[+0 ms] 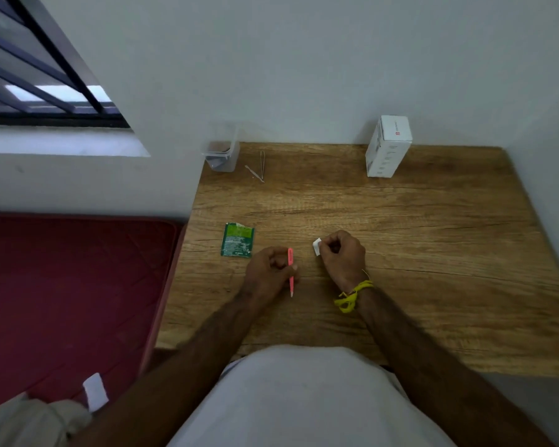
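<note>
Pink slim tweezers [290,272] are pointing toward the person (axis near-to-far), clamped in fingers of the left hand [267,274], while the right hand [342,256] is pinching a small white scrap [317,246] just beside.

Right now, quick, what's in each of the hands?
Left hand: closed, grips the pink tweezers.
Right hand: closed, pinches a small white piece.

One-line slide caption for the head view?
Left hand grips a slim pink tool; right hand pinches a small white piece; torn green sachet lies on the wooden table.
</note>
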Motion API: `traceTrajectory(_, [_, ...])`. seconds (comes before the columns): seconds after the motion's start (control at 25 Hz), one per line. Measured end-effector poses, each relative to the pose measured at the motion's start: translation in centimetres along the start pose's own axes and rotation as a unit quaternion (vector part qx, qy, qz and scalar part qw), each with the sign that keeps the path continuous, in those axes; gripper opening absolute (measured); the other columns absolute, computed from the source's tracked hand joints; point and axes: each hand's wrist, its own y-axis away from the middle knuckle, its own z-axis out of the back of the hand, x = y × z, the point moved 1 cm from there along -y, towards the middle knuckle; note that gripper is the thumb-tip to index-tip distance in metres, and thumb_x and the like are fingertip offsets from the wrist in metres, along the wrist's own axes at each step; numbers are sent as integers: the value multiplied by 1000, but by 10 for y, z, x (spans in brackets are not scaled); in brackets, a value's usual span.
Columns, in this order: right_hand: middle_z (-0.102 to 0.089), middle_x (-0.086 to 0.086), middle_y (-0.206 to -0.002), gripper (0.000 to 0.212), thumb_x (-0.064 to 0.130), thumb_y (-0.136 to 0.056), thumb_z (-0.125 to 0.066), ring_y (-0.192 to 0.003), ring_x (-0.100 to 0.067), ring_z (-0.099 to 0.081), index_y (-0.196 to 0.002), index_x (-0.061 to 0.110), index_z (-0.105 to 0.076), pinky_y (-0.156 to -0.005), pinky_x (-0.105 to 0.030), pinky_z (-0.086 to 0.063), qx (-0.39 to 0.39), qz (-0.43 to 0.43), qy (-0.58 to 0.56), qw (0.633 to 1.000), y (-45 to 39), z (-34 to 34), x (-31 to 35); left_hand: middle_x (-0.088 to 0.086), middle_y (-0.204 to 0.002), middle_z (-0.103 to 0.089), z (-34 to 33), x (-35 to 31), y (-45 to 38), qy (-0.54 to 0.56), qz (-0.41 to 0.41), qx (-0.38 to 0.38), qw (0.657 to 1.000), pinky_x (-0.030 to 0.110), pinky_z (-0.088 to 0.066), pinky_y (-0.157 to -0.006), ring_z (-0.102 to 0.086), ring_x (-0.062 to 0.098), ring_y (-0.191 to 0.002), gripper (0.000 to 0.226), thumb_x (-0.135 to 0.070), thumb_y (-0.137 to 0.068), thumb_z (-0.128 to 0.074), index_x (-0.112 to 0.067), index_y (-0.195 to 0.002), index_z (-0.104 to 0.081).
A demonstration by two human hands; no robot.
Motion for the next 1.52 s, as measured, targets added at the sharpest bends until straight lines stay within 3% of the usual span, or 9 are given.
traceTrajectory(0.12, [-63,4,-78,13,23,-87,-73,-74,-10,-57,-81,15,-65,-60,-16,-40,-2,-8,11,1000,-1,-2,1,1,-88,-75,-1,6,2,-86,-38,-87,992,37,-62,-75,-73,13,-80,25,-15,-82,-81,-12,-105,-71])
traceTrajectory(0.28, [-64,7,-79,14,26,-86,-73,-74,-7,-58,-84,13,-68,-67,-22,-44,8,-27,13,1000,-5,-5,5,-14,-82,-71,0,0,3,-149,-71,-143,976,30,-59,-72,-68,5,-78,17,-30,-87,-74,-24,-104,-74])
traceTrajectory(0.44, [-63,8,-79,15,27,-87,-73,-72,0,-56,-85,13,-68,-62,-15,-41,19,-14,5,1000,-7,-15,12,-10,-85,-70,9,-1,0,-207,-52,-138,967,22,-50,-66,-66,5,-81,22,-36,-85,-75,-25,-104,-70])
traceTrajectory(0.64, [-64,7,-77,12,21,-86,-72,-71,-1,-57,-79,14,-66,-62,-13,-42,69,45,9,997,-27,-33,31,-7,-98,-73,21,-21,-9,-285,-49,-132,948,32,-57,-82,-66,7,-89,22,-32,-88,-73,-21,-107,-72])
traceTrajectory(0.92, [-65,-15,-82,30,19,-90,-61,-81,-34,-61,-62,15,-51,-72,-41,-48,164,118,190,961,-91,-79,81,-7,-102,-71,62,-67,-34,-268,-73,-240,930,27,-50,-76,-62,7,-88,20,-33,-92,-69,-22,-108,-71])
traceTrajectory(1.0, [-61,-17,-79,39,14,-91,-59,-83,-34,-60,-56,20,-44,-70,-37,-45,174,107,203,958,-107,-84,87,-5,-97,-71,76,-81,-49,-233,-95,-266,931,27,-48,-74,-62,9,-86,21,-34,-91,-71,-19,-105,-71])
traceTrajectory(1.2, [-48,5,-62,40,7,-88,-62,-77,-18,-50,-54,19,-45,-52,-25,-33,168,28,131,977,-134,-85,79,7,-104,-74,113,-131,-101,-240,-140,-321,905,33,-50,-84,-68,24,-98,16,-22,-94,-65,-12,-104,-72])
traceTrajectory(1.32, [-48,0,-63,35,4,-89,-61,-77,-19,-50,-58,12,-47,-48,-21,-31,164,30,124,978,-138,-90,76,8,-114,-71,125,-161,-138,-271,-135,-325,896,34,-50,-89,-65,25,-107,18,-17,-95,-63,-11,-111,-69])
traceTrajectory(1.52, [-44,7,-57,46,2,-89,-59,-78,-20,-50,-50,17,-41,-61,-24,-29,156,9,128,979,-144,-98,74,4,-119,-67,129,-174,-191,-429,-82,-325,839,40,-36,-98,-57,27,-115,24,-21,-95,-58,-17,-118,-62])
